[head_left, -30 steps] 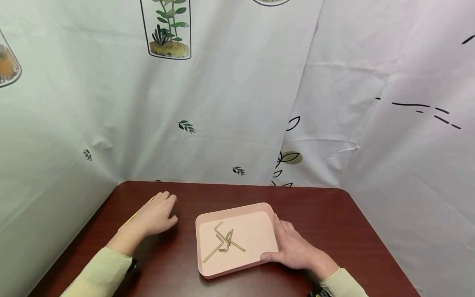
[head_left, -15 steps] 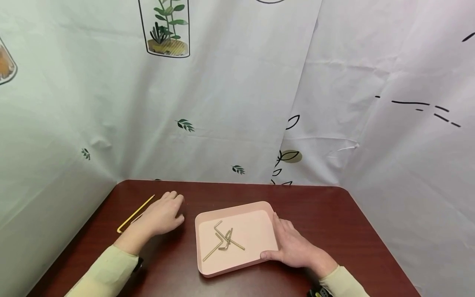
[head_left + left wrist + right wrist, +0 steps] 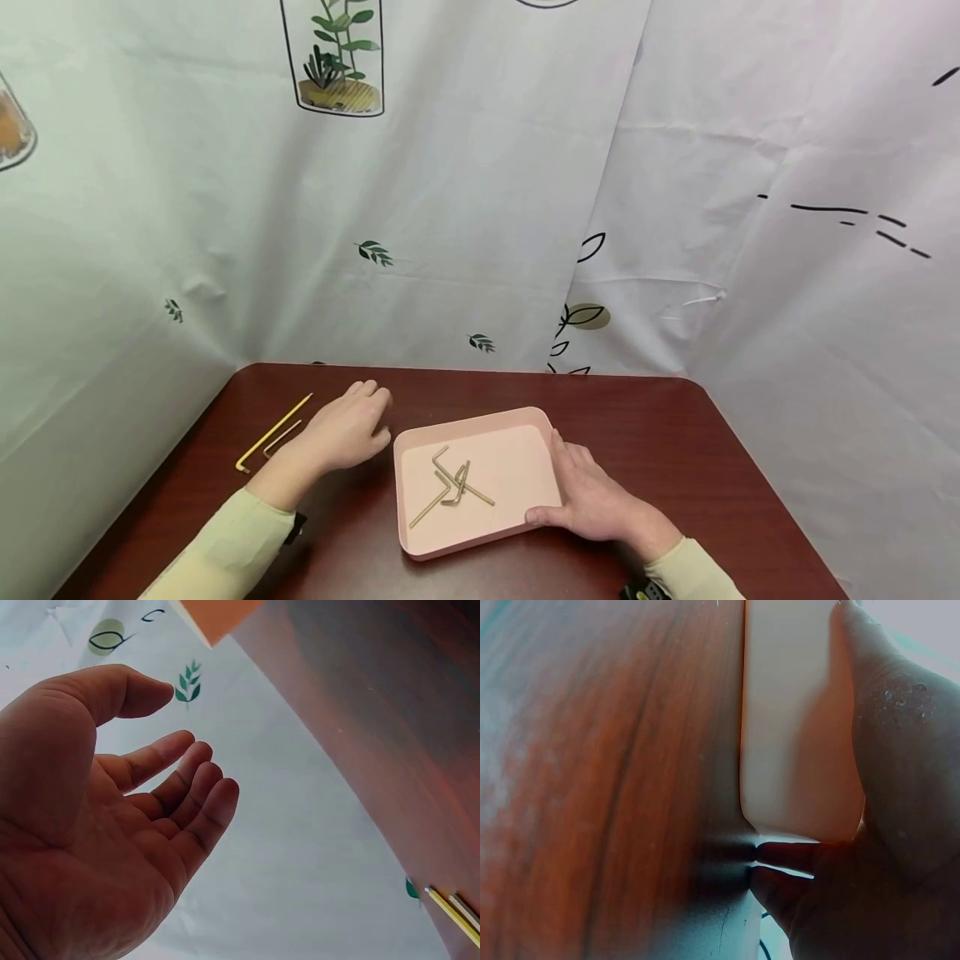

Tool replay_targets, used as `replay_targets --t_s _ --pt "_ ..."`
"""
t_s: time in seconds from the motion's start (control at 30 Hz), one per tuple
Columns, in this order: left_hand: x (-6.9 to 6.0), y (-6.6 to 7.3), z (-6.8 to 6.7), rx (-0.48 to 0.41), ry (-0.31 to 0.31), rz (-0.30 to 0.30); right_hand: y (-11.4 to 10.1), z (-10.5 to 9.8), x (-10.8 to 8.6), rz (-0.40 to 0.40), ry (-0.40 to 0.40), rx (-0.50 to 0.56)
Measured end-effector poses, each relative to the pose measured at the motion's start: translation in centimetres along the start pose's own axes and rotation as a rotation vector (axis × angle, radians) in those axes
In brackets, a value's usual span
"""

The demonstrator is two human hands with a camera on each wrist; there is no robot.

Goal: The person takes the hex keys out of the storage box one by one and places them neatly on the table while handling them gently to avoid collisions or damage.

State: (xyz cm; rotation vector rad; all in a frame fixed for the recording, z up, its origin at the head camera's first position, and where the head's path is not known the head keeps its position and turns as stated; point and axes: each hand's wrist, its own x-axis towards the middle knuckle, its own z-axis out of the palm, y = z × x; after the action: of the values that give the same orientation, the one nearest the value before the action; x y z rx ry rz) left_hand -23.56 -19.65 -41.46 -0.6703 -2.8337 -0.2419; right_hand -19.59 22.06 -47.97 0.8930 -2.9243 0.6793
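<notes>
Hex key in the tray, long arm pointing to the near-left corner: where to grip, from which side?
That hex key: likely mid long arm, from above, pinched crosswise by the left hand. That stretch lies uncovered, while the bend sits among the other hex keys.

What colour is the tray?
The tray is pale pink; the head view shows it best.

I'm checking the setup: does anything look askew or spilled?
The pink tray sits askew to the far edge of the table, and the L-shaped keys in it lie crossed, untidily. No spill shows.
</notes>
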Motion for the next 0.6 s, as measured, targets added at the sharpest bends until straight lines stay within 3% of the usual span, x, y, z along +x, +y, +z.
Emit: replay_targets --t_s 0.6 --pt "1.0 3.6 0.1 -0.066 0.006 0.08 -0.1 0.0 -0.1 0.007 0.006 0.017"
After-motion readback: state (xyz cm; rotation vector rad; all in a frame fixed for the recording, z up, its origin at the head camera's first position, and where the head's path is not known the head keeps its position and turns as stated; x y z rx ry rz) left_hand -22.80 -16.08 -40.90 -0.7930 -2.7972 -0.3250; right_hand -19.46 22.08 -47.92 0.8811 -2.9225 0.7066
